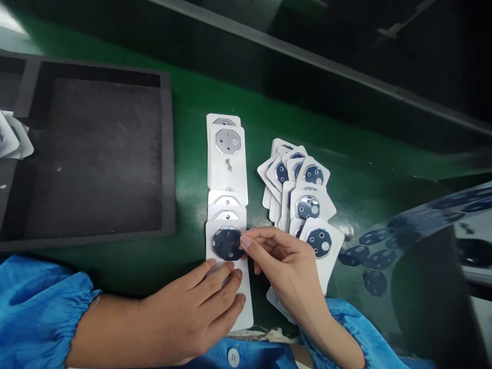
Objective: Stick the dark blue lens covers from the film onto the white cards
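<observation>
A white card (242, 302) with a dark, shiny octagonal plate (226, 243) lies at the near end of a column of overlapping cards. Flat on its lower part rests my left hand (200, 307), fingers stretched out and slightly apart. My right hand (284, 261) pinches thumb and forefinger together at the plate's right edge; whatever is between the fingertips is too small to make out. A small blue mark shows at the plate's top edge. Farther up the column, a card (228, 177) bears a silver-grey octagon with small holes and dark writing.
Right of the column, a loose pile of white cards (326, 207) with dark octagons lies partly under my right hand. A black tray (168, 154) stands at left, with more cards (19, 138) at its far left. Dark octagonal shapes (378, 259) show at right. The tabletop (192, 92) is green.
</observation>
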A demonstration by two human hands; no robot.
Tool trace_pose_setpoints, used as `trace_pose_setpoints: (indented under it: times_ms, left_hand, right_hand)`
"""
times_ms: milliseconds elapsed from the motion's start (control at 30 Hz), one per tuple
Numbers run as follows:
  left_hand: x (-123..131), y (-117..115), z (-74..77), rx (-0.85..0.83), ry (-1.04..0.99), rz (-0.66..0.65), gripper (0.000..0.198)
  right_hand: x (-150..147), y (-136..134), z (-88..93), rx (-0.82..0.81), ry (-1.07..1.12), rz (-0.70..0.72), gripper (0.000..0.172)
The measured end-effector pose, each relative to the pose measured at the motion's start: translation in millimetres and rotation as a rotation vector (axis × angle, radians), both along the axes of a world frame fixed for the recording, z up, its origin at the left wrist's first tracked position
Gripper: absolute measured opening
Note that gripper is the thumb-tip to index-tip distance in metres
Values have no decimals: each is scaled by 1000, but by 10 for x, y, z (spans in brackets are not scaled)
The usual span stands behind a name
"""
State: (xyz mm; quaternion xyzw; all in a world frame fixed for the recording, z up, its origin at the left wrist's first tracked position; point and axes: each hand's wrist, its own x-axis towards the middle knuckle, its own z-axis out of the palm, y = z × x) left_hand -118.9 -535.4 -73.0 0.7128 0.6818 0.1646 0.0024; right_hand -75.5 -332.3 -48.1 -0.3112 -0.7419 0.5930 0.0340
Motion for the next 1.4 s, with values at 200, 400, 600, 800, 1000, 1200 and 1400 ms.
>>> trace_pose_setpoints:
  times_ms: [200, 400, 600, 800, 1000, 1200, 1400]
  left_hand:
    - [-15, 0, -1, 15, 9, -2, 56]
    - [-12, 12, -21, 29, 5, 13, 53]
    - [1, 10, -37, 52, -2, 8, 55]
    - [10, 8, -49, 43, -2, 12, 57]
    - [-2, 12, -45, 40, -4, 8, 56]
    - [7, 11, -41, 38, -10, 12, 55]
    - [9, 12, -43, 57, -12, 25, 54]
  right_hand:
    - [28, -32, -47, 53, 4, -26, 13]
    - [37, -32, -51, 46, -4, -22, 11]
    - [36, -38, -35, 80, -15, -14, 12]
    - [36, -36, -42, 82, -20, -15, 10]
    - [45, -38, -37, 81, -8, -4, 9]
    - [52, -34, -59, 79, 4, 5, 9]
    - [73, -35, -69, 200, 24, 92, 9]
